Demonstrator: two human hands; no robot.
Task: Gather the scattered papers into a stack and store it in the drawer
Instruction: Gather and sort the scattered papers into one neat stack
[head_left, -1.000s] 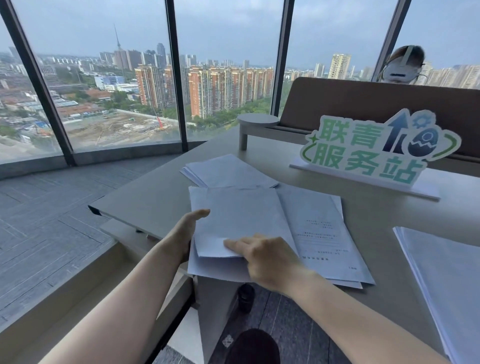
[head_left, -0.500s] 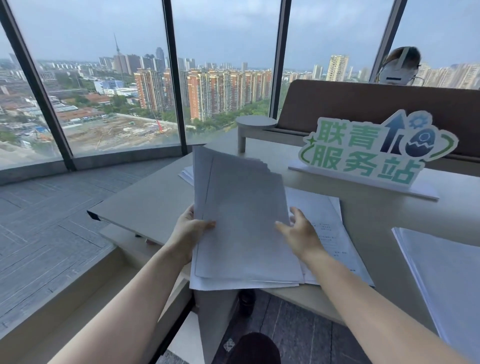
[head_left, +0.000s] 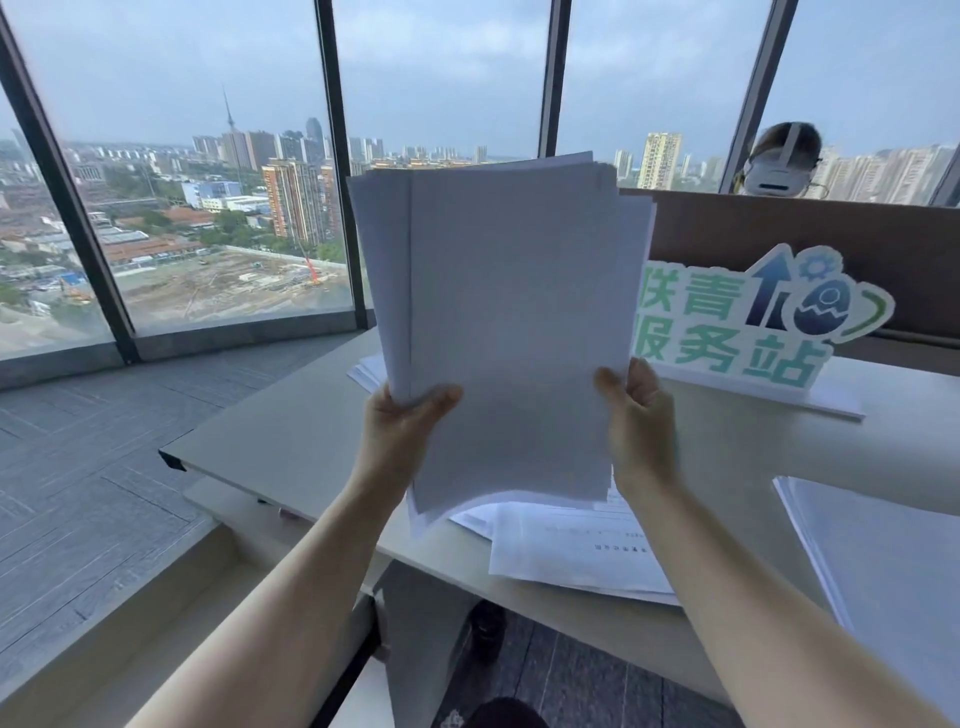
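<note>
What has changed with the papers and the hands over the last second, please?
The bundle of papers, flat on the desk a second ago, now stands upright; the left hand and right hand grip its side edges. The printed sheets, far pile, right-hand pile and sign stayed put.

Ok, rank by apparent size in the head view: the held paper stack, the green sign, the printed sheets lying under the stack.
1. Held paper stack, nearest the camera, so inflated.
2 and 3. Green sign and printed sheets: both partly hidden, too close to rank.
</note>
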